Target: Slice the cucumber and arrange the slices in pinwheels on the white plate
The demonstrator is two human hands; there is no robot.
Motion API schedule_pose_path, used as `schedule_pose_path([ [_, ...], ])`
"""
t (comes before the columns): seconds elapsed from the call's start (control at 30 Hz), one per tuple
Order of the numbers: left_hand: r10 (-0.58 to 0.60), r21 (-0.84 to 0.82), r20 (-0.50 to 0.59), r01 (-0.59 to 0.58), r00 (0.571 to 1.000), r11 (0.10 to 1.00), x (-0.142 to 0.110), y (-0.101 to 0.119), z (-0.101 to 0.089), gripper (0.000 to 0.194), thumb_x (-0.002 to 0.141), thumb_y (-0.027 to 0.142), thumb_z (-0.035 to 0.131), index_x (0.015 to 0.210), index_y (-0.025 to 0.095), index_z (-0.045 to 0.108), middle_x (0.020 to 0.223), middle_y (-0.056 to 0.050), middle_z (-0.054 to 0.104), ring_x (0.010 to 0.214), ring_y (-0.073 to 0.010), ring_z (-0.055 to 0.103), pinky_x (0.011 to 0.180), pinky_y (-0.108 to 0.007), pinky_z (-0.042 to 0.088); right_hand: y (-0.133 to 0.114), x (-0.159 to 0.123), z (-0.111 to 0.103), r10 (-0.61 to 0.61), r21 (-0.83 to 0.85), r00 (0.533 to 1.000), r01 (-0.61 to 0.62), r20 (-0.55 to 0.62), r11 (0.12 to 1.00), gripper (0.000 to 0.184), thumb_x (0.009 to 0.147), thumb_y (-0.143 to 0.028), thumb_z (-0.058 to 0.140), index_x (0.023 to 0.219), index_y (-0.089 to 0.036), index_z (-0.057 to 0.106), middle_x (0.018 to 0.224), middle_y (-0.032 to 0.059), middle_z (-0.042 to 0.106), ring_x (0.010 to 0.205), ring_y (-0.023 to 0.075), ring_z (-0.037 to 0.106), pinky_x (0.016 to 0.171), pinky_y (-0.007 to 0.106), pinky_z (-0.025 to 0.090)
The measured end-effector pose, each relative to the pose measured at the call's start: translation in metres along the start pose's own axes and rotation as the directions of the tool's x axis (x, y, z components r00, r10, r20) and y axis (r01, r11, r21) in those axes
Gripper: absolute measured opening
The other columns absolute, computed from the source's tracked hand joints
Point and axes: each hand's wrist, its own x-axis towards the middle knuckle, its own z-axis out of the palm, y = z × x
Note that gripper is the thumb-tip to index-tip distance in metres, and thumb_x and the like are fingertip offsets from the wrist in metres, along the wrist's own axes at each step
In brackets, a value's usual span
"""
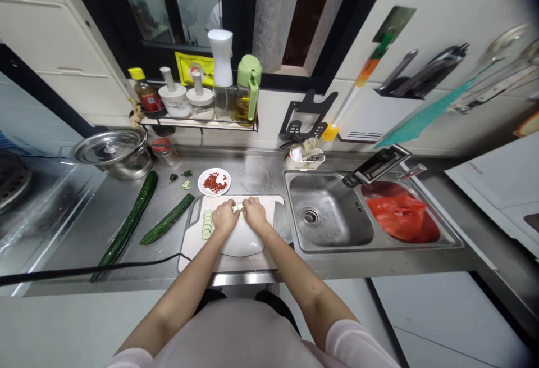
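Observation:
My left hand (225,216) and my right hand (255,213) are close together over a white plate (243,247) on the cutting board (196,250). Their fingers are curled in, closed on pale green cucumber slices (240,207) between them; the fingertips are partly hidden. Left of my left hand, a row of overlapping cucumber slices (206,225) lies on the board. A knife's broad blade (281,221) rests at the board's right side, beyond my right hand. Behind the board stands a small white plate of chopped red pieces (214,182).
A cut cucumber (167,219) and a long whole cucumber (125,226) lie left, near a lidded steel pot (113,151). A black cable (105,268) crosses to the board. At right is the sink (332,210), with a red plastic bag (398,216). Above hangs a seasoning rack (197,123).

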Motion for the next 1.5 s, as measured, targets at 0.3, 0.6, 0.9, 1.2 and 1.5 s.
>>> schedule_pose_path([
  [0.3, 0.021, -0.018, 0.02, -0.021, 1.0, 1.0, 0.004, -0.002, 0.006, 0.02, 0.086, 0.04, 0.054, 0.097, 0.025, 0.062, 0.102, -0.006, 0.069, 0.097, -0.0238, 0.06, 0.079, -0.032, 0.038, 0.004, -0.003, 0.001, 0.045, 0.013, 0.999, -0.044, -0.026, 0.999, 0.02, 0.095, -0.029, 0.046, 0.109, -0.02, 0.058, 0.114, 0.0111, 0.056, 0.108, 0.0241, 0.044, 0.082, 0.031, 0.04],
  [0.6, -0.007, -0.01, 0.039, 0.008, 0.999, 1.0, 0.007, -0.003, 0.005, 0.019, 0.083, 0.041, 0.057, 0.093, 0.026, 0.063, 0.097, -0.005, 0.069, 0.096, -0.0253, 0.062, 0.08, -0.034, 0.039, 0.007, -0.009, 0.0, 0.17, 0.014, 0.985, -0.17, -0.025, 0.985, 0.022, 0.094, -0.036, 0.05, 0.107, -0.02, 0.057, 0.11, 0.0107, 0.058, 0.107, 0.0239, 0.046, 0.079, 0.031, 0.039],
  [0.9, -0.033, 0.011, 0.062, 0.032, 0.998, 0.999, 0.01, -0.001, 0.003, 0.019, 0.082, 0.042, 0.058, 0.09, 0.026, 0.063, 0.099, -0.004, 0.07, 0.096, -0.0235, 0.063, 0.08, -0.033, 0.04, 0.008, -0.007, 0.0, 0.216, 0.023, 0.976, -0.216, -0.005, 0.976, 0.023, 0.093, -0.039, 0.054, 0.108, -0.021, 0.056, 0.11, 0.0093, 0.059, 0.107, 0.0228, 0.047, 0.079, 0.029, 0.038],
  [1.2, -0.045, 0.027, 0.069, 0.043, 0.997, 0.999, 0.01, 0.002, 0.0, 0.018, 0.081, 0.042, 0.058, 0.09, 0.026, 0.063, 0.1, -0.004, 0.071, 0.098, -0.0232, 0.063, 0.08, -0.032, 0.041, 0.0, -0.016, 0.002, 0.229, 0.033, 0.972, -0.227, -0.057, 0.973, 0.021, 0.093, -0.037, 0.054, 0.106, -0.02, 0.058, 0.106, 0.0091, 0.061, 0.104, 0.0226, 0.049, 0.079, 0.03, 0.037],
  [1.5, -0.048, 0.022, 0.092, 0.046, 0.995, 0.999, 0.011, 0.003, -0.001, 0.016, 0.081, 0.039, 0.058, 0.089, 0.026, 0.062, 0.099, -0.003, 0.071, 0.099, -0.023, 0.063, 0.081, -0.033, 0.041, -0.008, -0.019, 0.009, 0.259, 0.042, 0.964, -0.257, -0.061, 0.965, 0.021, 0.089, -0.036, 0.06, 0.102, -0.02, 0.061, 0.1, 0.0093, 0.063, 0.101, 0.0234, 0.051, 0.077, 0.031, 0.037],
])
